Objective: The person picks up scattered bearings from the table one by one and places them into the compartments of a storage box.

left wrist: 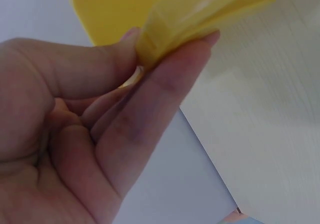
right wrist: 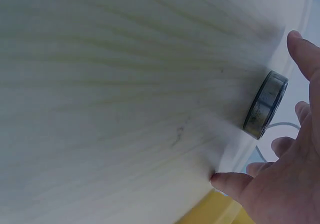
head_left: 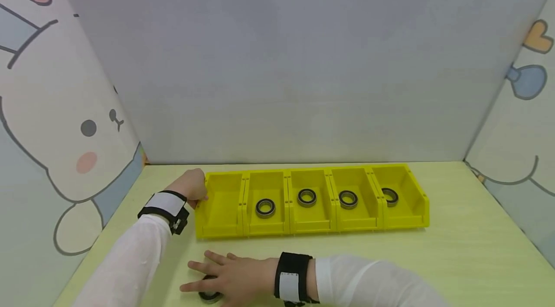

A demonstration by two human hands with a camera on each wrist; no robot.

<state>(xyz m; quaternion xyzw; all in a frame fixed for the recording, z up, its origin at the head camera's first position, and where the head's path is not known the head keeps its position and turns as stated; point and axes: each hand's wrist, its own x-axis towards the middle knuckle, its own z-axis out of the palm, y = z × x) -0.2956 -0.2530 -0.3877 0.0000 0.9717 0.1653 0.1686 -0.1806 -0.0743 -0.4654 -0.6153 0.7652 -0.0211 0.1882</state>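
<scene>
A row of joined yellow bins (head_left: 269,228) stands on the table. My left hand (head_left: 191,187) is at the row's left end, and in the left wrist view its thumb and finger pinch the thin yellow bin wall (left wrist: 172,31). In front of the row, my right hand (head_left: 240,278) is spread with its fingers apart above a ball bearing (head_left: 210,297). The right wrist view shows this bearing (right wrist: 266,105) lying on the table between thumb and fingers, not gripped; the thumb tip touches the tabletop.
One bearing lies in each of several bins, among them a bearing (head_left: 265,215) left of centre and a bearing (head_left: 307,204) in the middle bin. A grey wall (head_left: 295,66) rises behind the pale table (head_left: 468,249). Side panels with cartoon drawings (head_left: 52,119) flank it.
</scene>
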